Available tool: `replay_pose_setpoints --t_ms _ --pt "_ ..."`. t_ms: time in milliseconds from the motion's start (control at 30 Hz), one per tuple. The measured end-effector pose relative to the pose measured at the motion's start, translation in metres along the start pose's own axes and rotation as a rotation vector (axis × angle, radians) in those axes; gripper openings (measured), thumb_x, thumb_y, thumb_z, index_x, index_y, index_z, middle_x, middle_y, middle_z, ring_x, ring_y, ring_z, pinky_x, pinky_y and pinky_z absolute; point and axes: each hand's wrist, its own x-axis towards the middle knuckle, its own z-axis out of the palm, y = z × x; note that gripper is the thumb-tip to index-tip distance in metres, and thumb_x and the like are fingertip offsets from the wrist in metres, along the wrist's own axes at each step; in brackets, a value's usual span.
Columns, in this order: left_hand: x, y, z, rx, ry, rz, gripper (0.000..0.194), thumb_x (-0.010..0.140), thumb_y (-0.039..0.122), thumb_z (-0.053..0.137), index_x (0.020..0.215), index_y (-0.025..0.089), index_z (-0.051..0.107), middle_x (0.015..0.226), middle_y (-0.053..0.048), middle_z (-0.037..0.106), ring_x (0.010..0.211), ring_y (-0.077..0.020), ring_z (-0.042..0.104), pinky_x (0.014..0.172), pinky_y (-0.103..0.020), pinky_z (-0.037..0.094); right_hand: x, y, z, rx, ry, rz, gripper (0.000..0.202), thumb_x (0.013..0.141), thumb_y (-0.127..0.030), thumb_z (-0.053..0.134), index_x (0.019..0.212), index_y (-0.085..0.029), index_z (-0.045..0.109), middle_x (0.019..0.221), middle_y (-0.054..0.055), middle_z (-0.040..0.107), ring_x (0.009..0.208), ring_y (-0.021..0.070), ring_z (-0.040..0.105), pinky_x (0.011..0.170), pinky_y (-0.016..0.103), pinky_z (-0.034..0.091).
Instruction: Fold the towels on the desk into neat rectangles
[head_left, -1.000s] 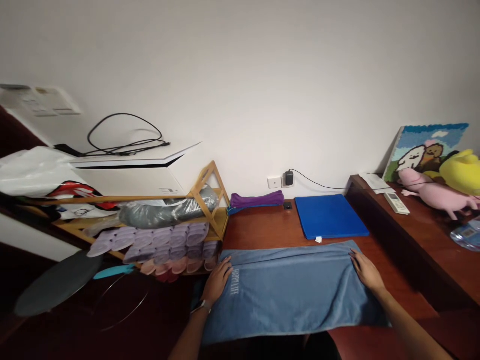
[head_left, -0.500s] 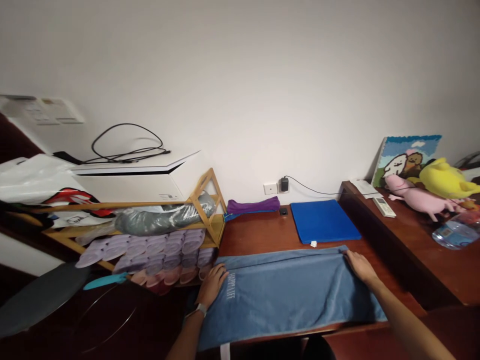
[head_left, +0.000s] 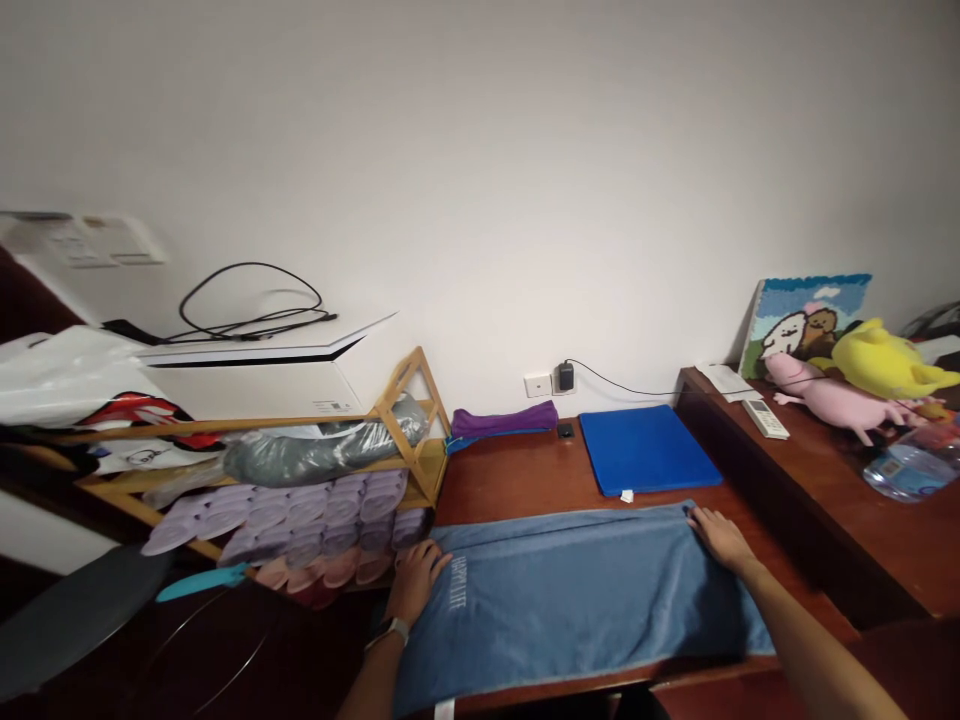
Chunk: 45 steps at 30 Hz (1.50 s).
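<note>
A blue-grey towel [head_left: 577,590] with white "HAPPY LIFE" lettering lies spread over the wooden tabletop [head_left: 510,480], its near edge at the table's front. At the towel's far left corner, my left hand [head_left: 418,580], with a watch on the wrist, is closed on the edge. My right hand [head_left: 720,538] pinches the far right corner; the thumb is partly hidden. Just beyond the towel lies a folded bright blue cloth [head_left: 649,448] with a small white tag. Against the wall is a folded purple cloth [head_left: 504,418], with some blue cloth beneath it.
To the left, a wooden rack [head_left: 420,430] carries lilac and pink slippers [head_left: 322,520], plastic-wrapped bundles and a white box [head_left: 262,380]. On the raised right-hand surface are a remote [head_left: 765,418], a pink plush toy [head_left: 832,395], a yellow plush toy [head_left: 889,360] and a plastic bottle [head_left: 911,465].
The view has tilted slightly, so everything sits a little lower. Both hands stay at the towel's far corners, and the towel lies almost the same.
</note>
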Motion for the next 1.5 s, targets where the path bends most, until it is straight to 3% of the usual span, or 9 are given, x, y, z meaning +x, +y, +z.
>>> replay_pose_setpoints --t_ms 133,233,367,533,633,900,1067,1233,1500 --pt "0.001 -0.003 -0.010 -0.028 0.001 -0.018 0.048 0.102 0.059 0.042 0.083 0.024 0.069 0.103 -0.007 0.073 0.099 -0.0272 0.070 0.095 -0.047 0.058 0.000 0.003 -0.011 0.016 -0.010 -0.009 0.047 0.102 -0.049 0.033 0.119 -0.025 0.069 0.119 0.011 0.073 0.108 0.0292 0.068 0.093 0.043 0.052" --pt "-0.003 0.009 -0.013 -0.003 0.065 -0.020 0.043 0.103 0.052 0.041 0.098 0.024 0.073 0.112 -0.009 0.074 0.108 -0.0286 0.070 0.101 -0.049 0.056 -0.006 -0.016 -0.015 -0.011 0.142 -0.030 0.046 0.099 -0.041 0.037 0.128 -0.022 0.069 0.125 0.014 0.071 0.114 0.0302 0.067 0.104 0.047 0.049" --pt "-0.018 0.058 0.000 0.054 0.083 0.080 0.042 0.106 0.040 0.038 0.130 0.026 0.070 0.143 -0.009 0.065 0.135 -0.0283 0.059 0.117 -0.050 0.046 -0.028 -0.098 0.005 0.044 0.364 -0.220 0.051 0.103 -0.034 0.035 0.147 -0.023 0.059 0.147 0.011 0.063 0.136 0.0290 0.056 0.121 0.051 0.037" --pt "-0.049 0.094 0.023 0.118 -0.115 0.166 0.052 0.106 0.045 0.044 0.157 0.036 0.047 0.166 -0.002 0.044 0.153 -0.0282 0.041 0.125 -0.054 0.037 -0.053 -0.186 0.049 0.077 0.183 -0.365 0.058 0.108 -0.044 0.033 0.164 -0.029 0.035 0.166 0.002 0.043 0.155 0.0248 0.036 0.127 0.050 0.030" --pt "-0.059 0.081 0.028 0.150 -0.167 0.091 0.055 0.106 0.047 0.041 0.160 0.034 0.042 0.167 -0.003 0.042 0.154 -0.0283 0.039 0.124 -0.057 0.036 -0.055 -0.168 0.057 0.069 0.100 -0.278 0.060 0.107 -0.048 0.032 0.164 -0.029 0.033 0.168 0.002 0.039 0.157 0.0248 0.031 0.127 0.051 0.030" --pt "-0.052 0.067 0.026 0.141 -0.135 0.071 0.053 0.106 0.042 0.034 0.152 0.025 0.055 0.160 -0.008 0.053 0.149 -0.0276 0.048 0.121 -0.054 0.041 -0.072 -0.035 0.030 0.046 0.148 0.128 0.061 0.105 -0.042 0.029 0.160 -0.018 0.044 0.165 0.009 0.042 0.156 0.0286 0.034 0.127 0.052 0.030" --pt "-0.076 0.075 0.021 0.113 -0.020 0.118 0.054 0.105 0.046 0.035 0.149 0.024 0.059 0.157 -0.009 0.056 0.148 -0.0273 0.049 0.122 -0.049 0.042 -0.103 -0.082 0.039 0.093 0.279 -0.031 0.060 0.108 -0.044 0.026 0.163 -0.023 0.039 0.167 0.006 0.041 0.157 0.0261 0.032 0.128 0.051 0.029" --pt "-0.121 0.073 0.024 0.201 -0.049 0.110 0.057 0.104 0.049 0.040 0.156 0.030 0.050 0.165 -0.007 0.047 0.151 -0.0348 0.042 0.119 -0.060 0.041 -0.129 -0.131 0.058 0.088 0.201 -0.221 0.058 0.109 -0.045 0.029 0.165 -0.028 0.031 0.169 0.003 0.036 0.157 0.0236 0.031 0.128 0.049 0.027" --pt "-0.148 0.043 0.006 0.192 -0.075 0.020 0.057 0.105 0.043 0.038 0.161 0.036 0.039 0.167 -0.004 0.044 0.153 -0.0286 0.041 0.120 -0.054 0.042 -0.137 -0.045 0.041 0.063 0.091 -0.116 0.061 0.106 -0.046 0.025 0.162 -0.025 0.041 0.167 0.003 0.038 0.156 0.0254 0.033 0.128 0.053 0.031"
